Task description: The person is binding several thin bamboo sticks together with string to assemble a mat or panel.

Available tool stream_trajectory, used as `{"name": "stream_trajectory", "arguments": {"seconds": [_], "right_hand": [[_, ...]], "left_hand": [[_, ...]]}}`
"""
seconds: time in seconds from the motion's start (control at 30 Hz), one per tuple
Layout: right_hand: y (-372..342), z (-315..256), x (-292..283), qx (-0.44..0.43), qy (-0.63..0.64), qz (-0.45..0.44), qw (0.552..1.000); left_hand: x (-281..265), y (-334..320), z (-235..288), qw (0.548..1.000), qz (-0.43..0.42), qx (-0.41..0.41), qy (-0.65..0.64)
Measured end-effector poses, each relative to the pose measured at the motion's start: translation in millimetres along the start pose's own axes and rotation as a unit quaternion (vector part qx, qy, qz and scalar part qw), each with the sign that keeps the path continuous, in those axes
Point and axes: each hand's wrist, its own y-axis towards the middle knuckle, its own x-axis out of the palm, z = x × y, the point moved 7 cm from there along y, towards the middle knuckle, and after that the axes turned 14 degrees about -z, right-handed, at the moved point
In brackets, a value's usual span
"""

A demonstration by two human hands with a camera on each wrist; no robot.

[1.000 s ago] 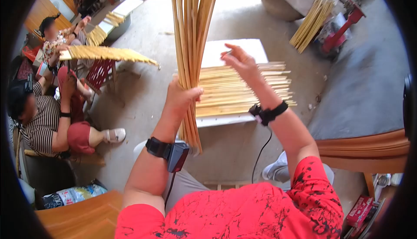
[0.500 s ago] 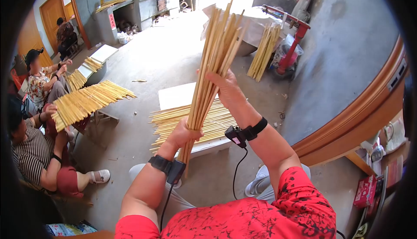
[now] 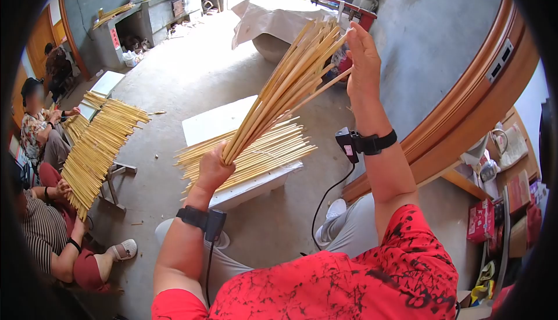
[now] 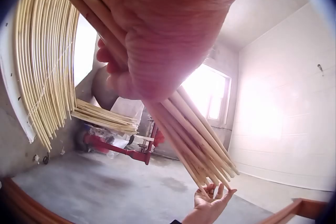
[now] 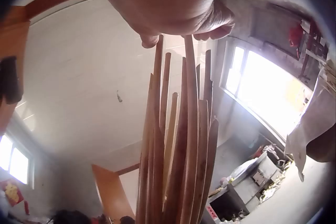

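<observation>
My left hand [image 3: 214, 170] grips a bundle of long yellow plant stalks [image 3: 285, 84] near its lower end. The bundle leans up to the right, its upper ends fanned out and uneven. At those ends is my right hand [image 3: 364, 64], fingers extended and palm turned toward the tips. From the right wrist, a few longer stalks [image 5: 190, 77] reach that hand while others end short of it. Below the bundle, a row of similar stalks [image 3: 256, 160] lies side by side on a white board [image 3: 216, 121], with a thin thread [image 4: 50, 74] across them.
On the left, a person in a striped shirt [image 3: 43, 227] holds a mat of stalks [image 3: 102, 145]; another person [image 3: 36, 125] sits farther back. A covered basin [image 3: 273, 41] stands ahead. A wooden frame edge [image 3: 459, 108] and shelves with a red box [image 3: 480, 220] are at right.
The bundle has tipped from upright toward the right. My right hand came to the bundle, its fingers around it half a second ago, and is now up at the tips with fingers extended.
</observation>
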Motion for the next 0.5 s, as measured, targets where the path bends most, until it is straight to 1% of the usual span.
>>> {"name": "stream_trajectory", "arguments": {"seconds": [0.03,0.07,0.13,0.17,0.2,0.23,0.27,0.33,0.4,0.5], "right_hand": [[-2,-11,-4,-0.048,-0.09,0.045,0.994],[-7,-14,-10,-0.045,-0.092,0.047,0.994],[-15,-5,-16,0.059,-0.094,-0.002,0.994],[-14,-7,-17,0.059,-0.094,-0.002,0.994],[-14,-5,-14,0.082,-0.041,-0.029,0.995],[-14,-2,-11,0.104,0.012,-0.057,0.993],[-11,-1,-13,0.104,0.013,-0.057,0.993],[-9,5,-15,0.141,0.047,-0.077,0.986],[-9,5,-17,0.152,0.044,-0.08,0.984],[-11,9,-24,0.167,0.042,-0.082,0.982]], "left_hand": [[-2,1,1,1.0,0.012,0.009,0.024],[-1,-1,3,0.999,0.021,0.018,0.046],[0,-3,4,0.998,0.019,0.011,0.063],[-1,-3,4,0.996,0.023,0.004,0.081],[-2,-3,3,0.994,0.018,-0.016,0.103],[-3,-2,4,0.994,0.014,-0.015,0.103],[-4,-2,4,0.994,0.019,-0.014,0.109],[-5,-3,2,0.993,0.021,-0.012,0.112],[-9,-3,1,0.991,0.035,-0.009,0.126],[-10,-3,2,0.987,0.026,-0.021,0.155]]}}
